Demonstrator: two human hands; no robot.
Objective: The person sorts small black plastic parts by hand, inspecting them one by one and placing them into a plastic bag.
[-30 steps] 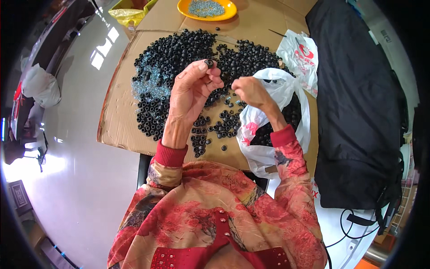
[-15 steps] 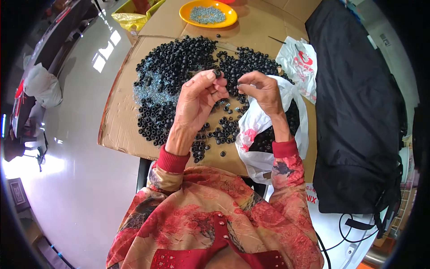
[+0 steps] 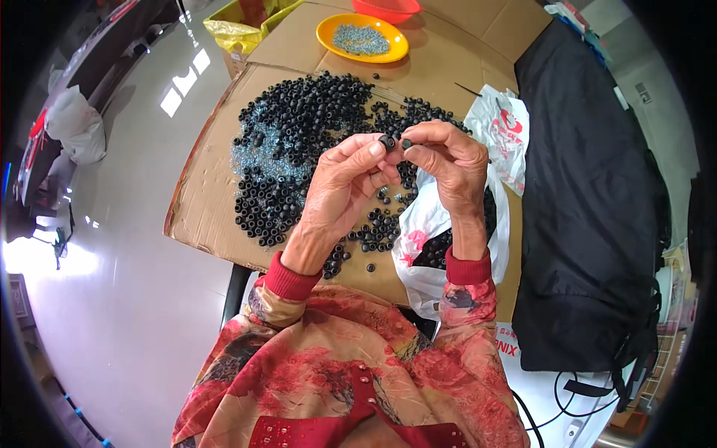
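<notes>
Between the thumb and fingers of my left hand (image 3: 345, 175) is a small round black ring-shaped part (image 3: 387, 142) with a hole in its middle. My right hand (image 3: 453, 166) pinches a second small black piece (image 3: 407, 144), close beside the first; whether the two touch I cannot tell. Both hands are raised over a spread of black ring-shaped parts (image 3: 310, 104) on the cardboard. Among these lie many tiny clear bluish pieces (image 3: 261, 153). Under my right forearm sits an opened white plastic bag (image 3: 418, 276) with more black parts inside.
At the far edge stand a yellow-orange plate (image 3: 326, 37) of small clear pieces and a red bowl (image 3: 388, 9). A flat white bag (image 3: 499, 138) and a big black fabric case (image 3: 590, 209) lie to the right. A yellow-lined bin (image 3: 231, 37) is at the far left.
My hands have come together, the right moving left and the left moving right, bringing the two black pieces close to each other. The whole view has shifted slightly.
</notes>
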